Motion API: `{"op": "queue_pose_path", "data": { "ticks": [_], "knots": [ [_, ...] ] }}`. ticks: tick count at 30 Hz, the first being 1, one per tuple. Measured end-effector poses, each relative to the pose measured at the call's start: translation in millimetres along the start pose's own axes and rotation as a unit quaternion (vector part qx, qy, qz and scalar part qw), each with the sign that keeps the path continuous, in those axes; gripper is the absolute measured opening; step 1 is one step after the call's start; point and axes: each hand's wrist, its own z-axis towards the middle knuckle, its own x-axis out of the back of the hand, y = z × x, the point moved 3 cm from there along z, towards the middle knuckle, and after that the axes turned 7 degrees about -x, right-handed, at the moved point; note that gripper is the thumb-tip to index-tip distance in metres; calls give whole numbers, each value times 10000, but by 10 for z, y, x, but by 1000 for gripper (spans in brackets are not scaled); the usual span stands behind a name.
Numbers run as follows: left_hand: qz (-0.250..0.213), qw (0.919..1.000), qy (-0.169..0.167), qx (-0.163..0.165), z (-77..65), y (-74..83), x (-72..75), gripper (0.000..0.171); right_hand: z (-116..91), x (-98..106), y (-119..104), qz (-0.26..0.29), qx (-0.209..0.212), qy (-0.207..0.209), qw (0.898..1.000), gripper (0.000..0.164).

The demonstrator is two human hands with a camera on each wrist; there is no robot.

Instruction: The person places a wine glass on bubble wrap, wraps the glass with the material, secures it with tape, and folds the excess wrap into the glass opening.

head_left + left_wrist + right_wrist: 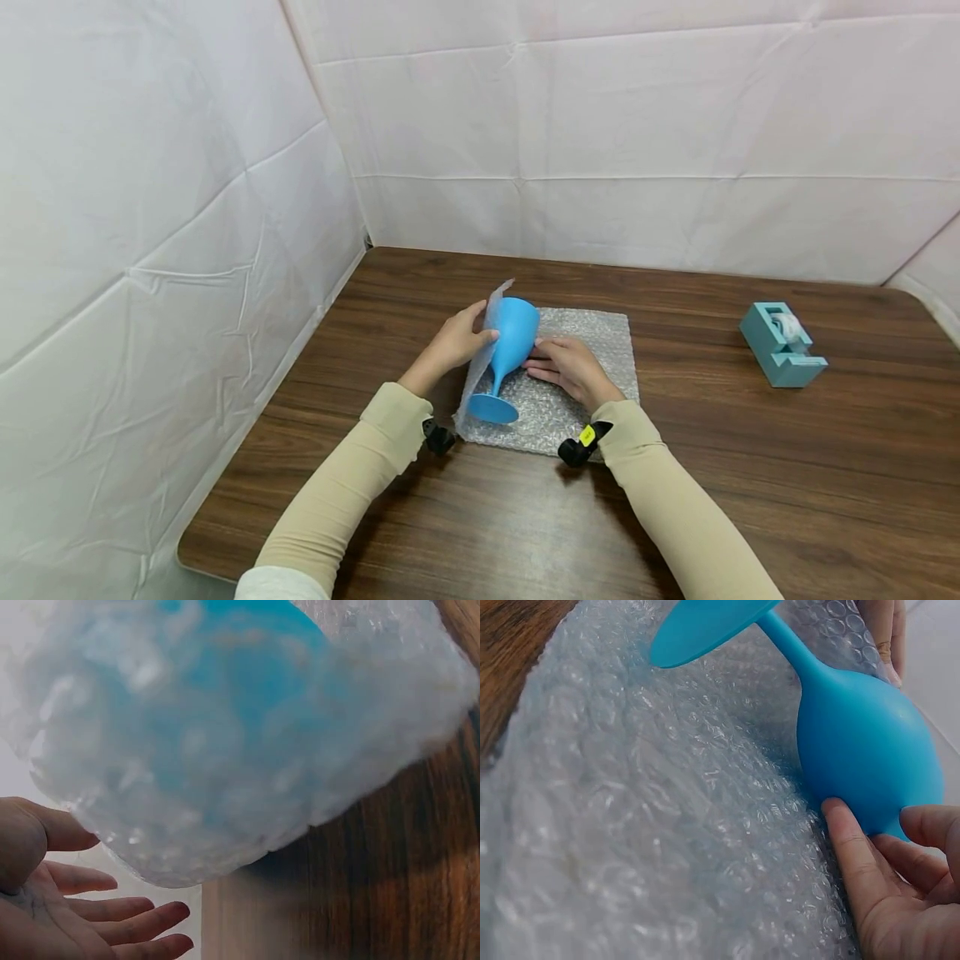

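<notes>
A blue goblet [516, 329] lies tilted on a sheet of bubble wrap [592, 350], its round foot toward the person. The left side of the sheet stands raised along the goblet. My left hand [456, 340] pinches this raised edge, thumb on the goblet's side and fingers behind. In the left wrist view, the bubble wrap [187, 795] covers most of the goblet. My right hand [572, 368] touches the right side of the goblet's bowl with nearly straight fingers. The right wrist view shows its fingertips [838, 810] against the blue bowl [870, 750], low over the sheet.
A teal tape dispenser [783, 346] with a roll of clear tape stands on the right of the brown wooden table [712, 492]. White cloth [637, 125] hangs behind the table and along its left side. Each wrist wears a small black camera.
</notes>
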Motion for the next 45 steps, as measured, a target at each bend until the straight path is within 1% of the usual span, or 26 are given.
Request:
{"op": "queue_pose_path", "data": {
  "ticks": [6,12,16,23,34,43,45],
  "knots": [
    [-102,9999,-134,-11,13,1,-17,65,-4,19,9,-80,20,56,10000,45],
    [-166,9997,-172,-32,24,26,-33,64,-33,35,-5,-254,109,102,9996,43],
    [-228,9995,-191,-53,30,48,-50,64,-56,44,-12,-264,127,126,9995,42],
    [-259,9994,-220,-85,36,65,-75,65,-49,69,-10,-265,140,40,9995,41],
    [-313,9994,-118,-116,39,81,-102,65,-22,103,-3,-240,-8,-12,9997,42],
    [-350,9993,-100,-95,25,93,-103,65,-27,130,-18,-293,45,27,9996,47],
    [-341,9993,-82,-100,22,93,-101,64,-24,134,-23,-335,77,-15,9994,48]
  ]
}}
